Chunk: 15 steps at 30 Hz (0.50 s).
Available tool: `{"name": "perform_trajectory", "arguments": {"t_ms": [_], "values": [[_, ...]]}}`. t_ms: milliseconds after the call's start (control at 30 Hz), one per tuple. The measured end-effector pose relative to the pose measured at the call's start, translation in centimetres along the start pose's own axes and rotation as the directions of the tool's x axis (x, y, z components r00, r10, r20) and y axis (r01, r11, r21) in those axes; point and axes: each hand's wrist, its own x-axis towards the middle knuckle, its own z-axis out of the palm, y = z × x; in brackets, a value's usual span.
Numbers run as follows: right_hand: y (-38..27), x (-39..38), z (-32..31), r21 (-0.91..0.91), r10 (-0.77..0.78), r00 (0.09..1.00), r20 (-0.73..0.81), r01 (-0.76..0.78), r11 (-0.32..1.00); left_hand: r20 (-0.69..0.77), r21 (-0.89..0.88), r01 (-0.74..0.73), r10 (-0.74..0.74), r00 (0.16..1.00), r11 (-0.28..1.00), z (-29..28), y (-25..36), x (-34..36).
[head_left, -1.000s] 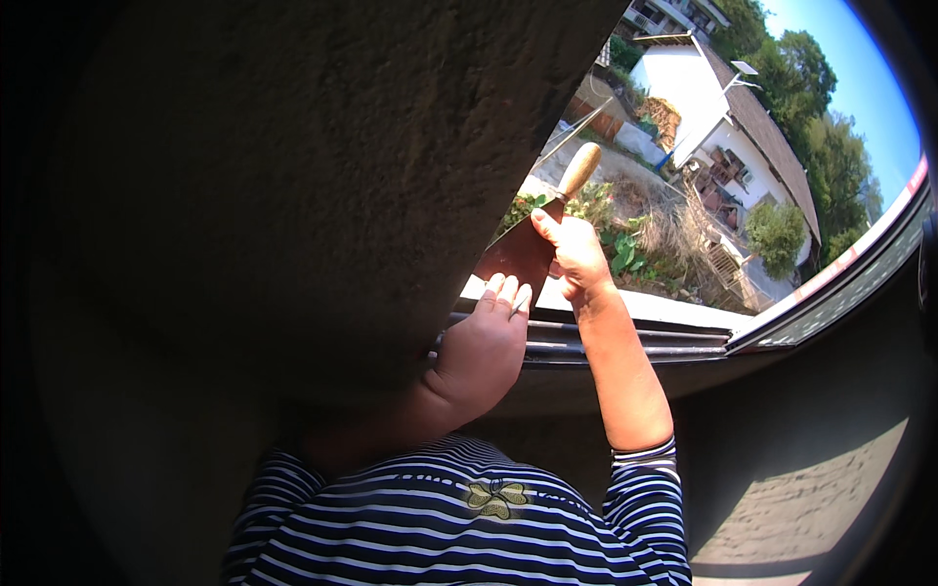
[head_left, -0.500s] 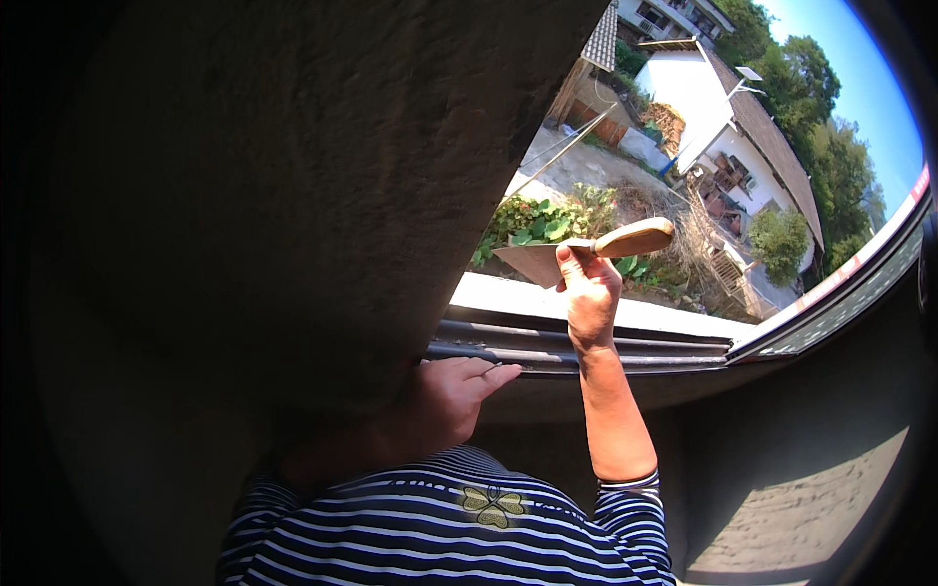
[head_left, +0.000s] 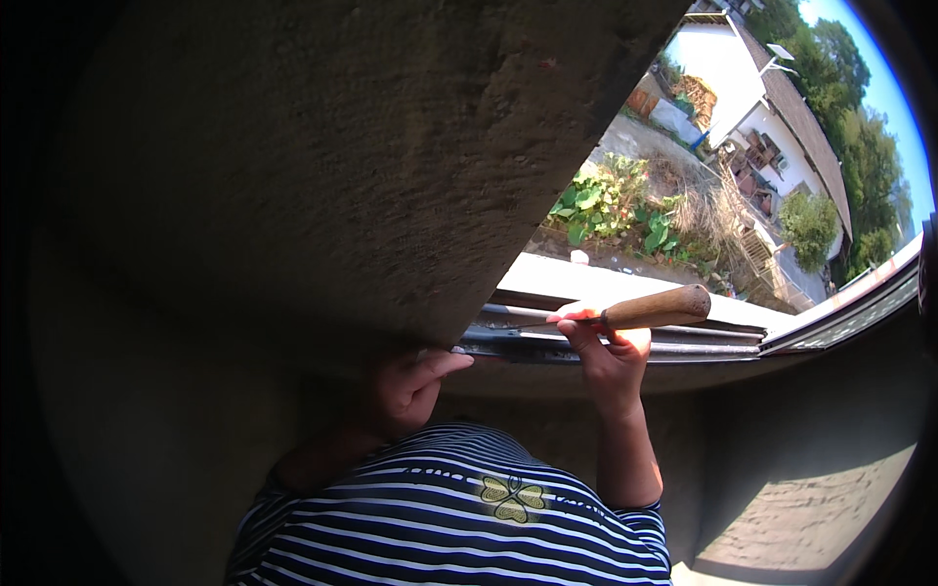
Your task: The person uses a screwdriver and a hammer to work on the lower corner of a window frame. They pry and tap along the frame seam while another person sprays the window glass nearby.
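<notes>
My right hand (head_left: 616,366) grips a putty knife (head_left: 657,308) near where its brown wooden handle meets the blade. The handle points right, and the thin metal blade lies nearly edge-on over the dark window track (head_left: 684,347), pointing left. Whether the blade touches the track I cannot tell. My left hand (head_left: 415,384) is in shadow at the left end of the track, beside the wall. Its forefinger stretches toward the track's near edge and nothing shows in it; the other fingers are partly hidden.
A rough plastered wall (head_left: 391,176) rises close on the left. Beyond the track runs a sunlit outer sill (head_left: 557,276). The window sash frame (head_left: 850,308) stands at the right. Outside are plants (head_left: 606,200) and a white house (head_left: 718,68). Sunlight falls on the lower right wall (head_left: 811,513).
My right hand has lowered the putty knife from above the sill to the track, turning the blade edge-on. My left hand has slid left and rolled from lying flat. The view has shifted.
</notes>
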Motion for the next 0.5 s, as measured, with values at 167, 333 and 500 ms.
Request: {"name": "perform_trajectory", "arguments": {"t_ms": [167, 333, 500], "values": [[0.9, -0.4, -1.4, -0.281, 0.018, 0.997, -0.076, -0.039, 0.959, 0.048, -0.057, 0.014, -0.011, 0.999, 0.998, -0.8, -0.7, 0.3], [1.8, 0.0, -2.8, -0.232, -0.002, 0.997, -0.073, -0.015, 0.973, 0.072, -0.124, 0.050, -0.041, 0.997, 0.991, -1.2, -0.7, 0.4], [1.5, 0.2, -3.6, -0.110, 0.157, 0.985, -0.077, -0.165, 0.980, 0.088, -0.131, 0.107, -0.096, 0.991, 0.986, -1.5, 0.1, 0.8]]}}
